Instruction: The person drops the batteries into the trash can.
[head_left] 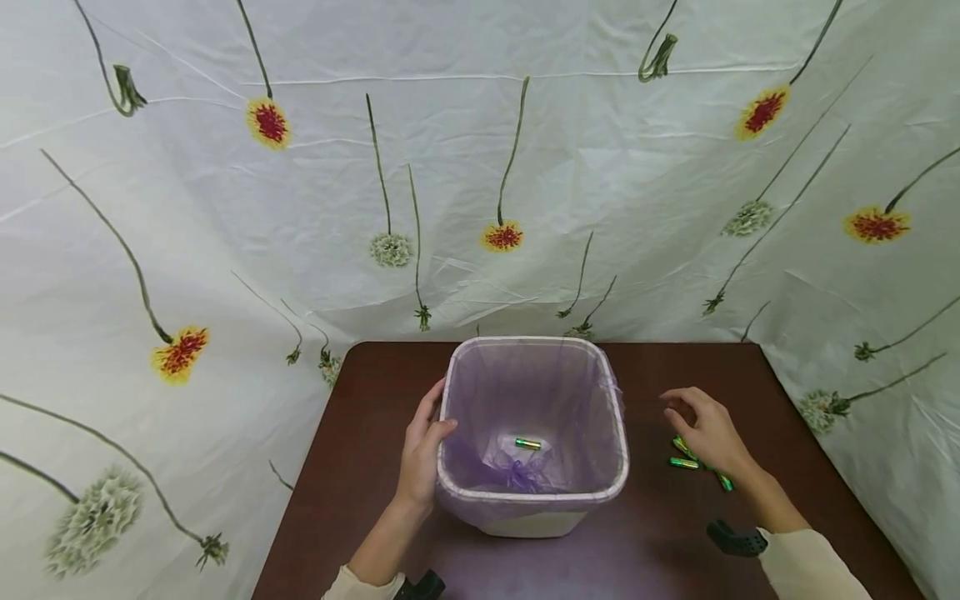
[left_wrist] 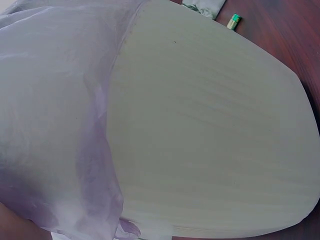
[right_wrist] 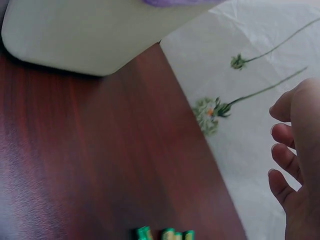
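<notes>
A white trash bin (head_left: 532, 525) lined with a sheer purple bag (head_left: 525, 475) stands tilted on the table, its mouth facing me. My left hand (head_left: 422, 454) grips its left rim, thumb over the edge and fingers along the outer wall. One green and gold battery (head_left: 528, 443) lies inside on the liner. My right hand (head_left: 708, 433) hovers right of the bin with fingers loosely bent and nothing in them. Below it lie several matching batteries (head_left: 684, 463), partly covered by the hand in the head view. In the right wrist view their ends show at the bottom edge.
The dark brown wooden table (head_left: 360, 417) ends at a white flower-printed cloth (head_left: 450, 167) that hangs behind and at both sides. Black wrist bands (head_left: 735, 540) sit at both cuffs.
</notes>
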